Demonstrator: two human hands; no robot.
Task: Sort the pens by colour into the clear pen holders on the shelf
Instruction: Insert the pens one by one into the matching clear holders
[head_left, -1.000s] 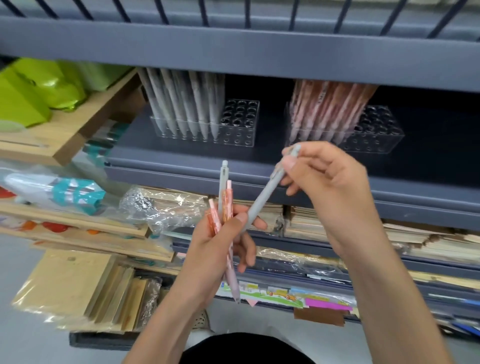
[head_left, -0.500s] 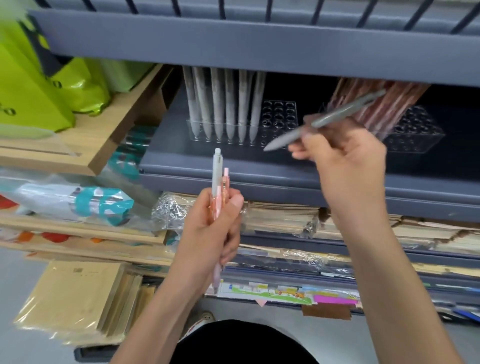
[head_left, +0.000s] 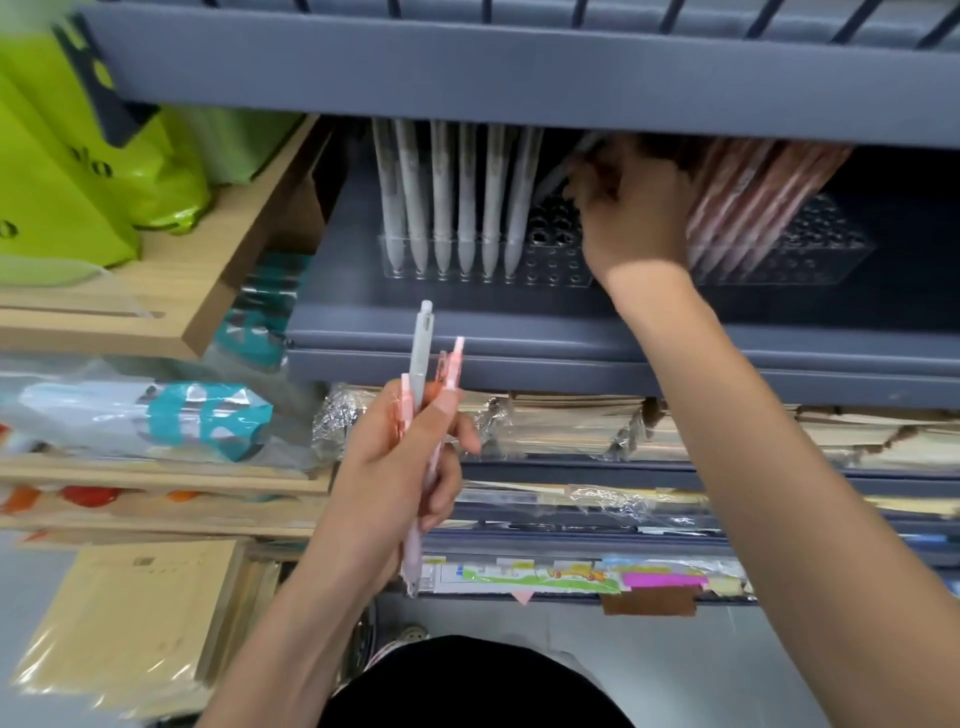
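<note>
My left hand (head_left: 400, 467) grips a small bunch of pens upright below the shelf: one grey pen (head_left: 420, 353) and pink pens (head_left: 453, 364). My right hand (head_left: 631, 218) reaches into the shelf and holds a grey pen (head_left: 558, 174) tilted over the open holes of the left clear holder (head_left: 550, 260). Several grey pens (head_left: 441, 208) stand in that holder's left part. The right clear holder (head_left: 810, 254) carries several leaning pink pens (head_left: 748, 202), partly hidden by my right hand.
A grey upper shelf board (head_left: 519, 67) hangs low over the holders. Green bags (head_left: 78, 171) sit on a wooden shelf (head_left: 171, 291) at the left. Wrapped paper stacks (head_left: 571, 421) fill the shelves below.
My right hand has carried the grey pen up and left, from in front of the shelf to over the left holder. The left hand has kept its bunch almost still.
</note>
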